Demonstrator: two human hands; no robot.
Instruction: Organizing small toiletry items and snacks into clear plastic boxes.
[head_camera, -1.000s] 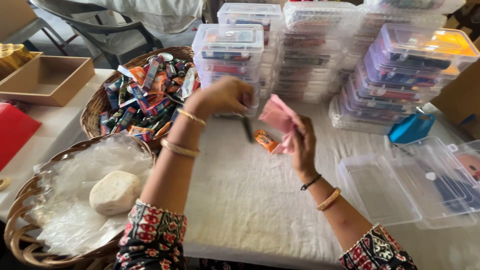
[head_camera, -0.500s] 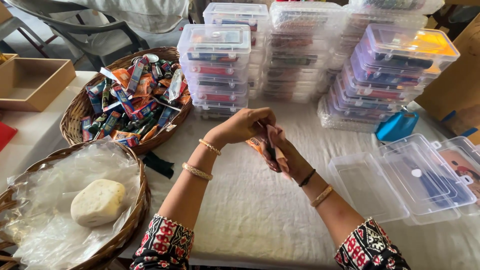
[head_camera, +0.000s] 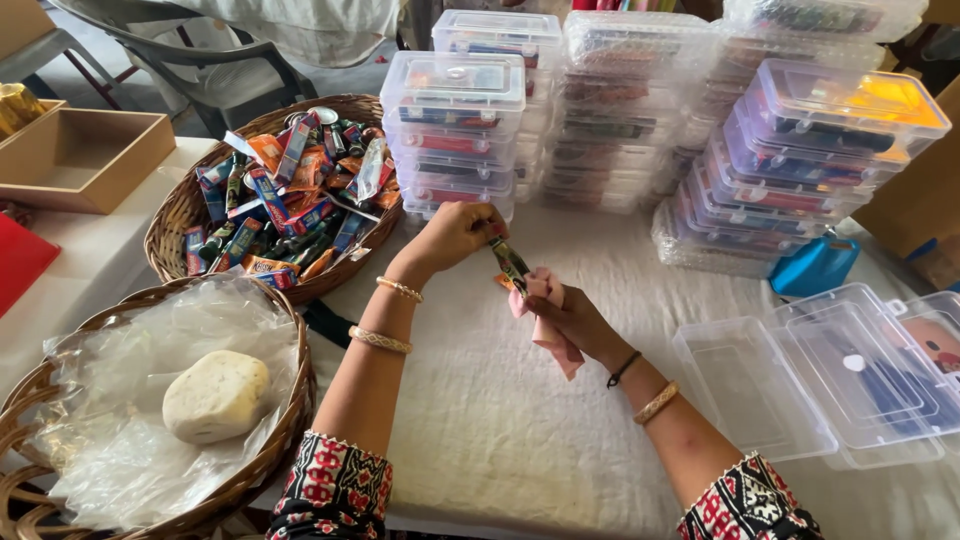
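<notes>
My left hand (head_camera: 455, 235) pinches a small dark wrapped packet (head_camera: 510, 263) by its upper end, above the white tablecloth. Just below it, my right hand (head_camera: 570, 318) holds a pink pouch (head_camera: 553, 338) and touches the packet's lower end, which meets the pouch's top. An orange wrapped piece (head_camera: 503, 283) peeks out behind the packet. Both hands meet near the table's middle, in front of the stacked clear boxes.
A wicker basket (head_camera: 178, 220) of several wrapped packets sits at left. A nearer basket (head_camera: 290, 390) lined with plastic holds a pale round lump (head_camera: 215, 395). Stacks of clear lidded boxes (head_camera: 455, 130) fill the back. An open clear box (head_camera: 800, 385) lies at right. A cardboard tray (head_camera: 75, 160) is far left.
My left hand came from the packet basket with a dark packet to the table's middle. My right hand lowered the pink pouch to meet it, and the packet now touches the pouch.
</notes>
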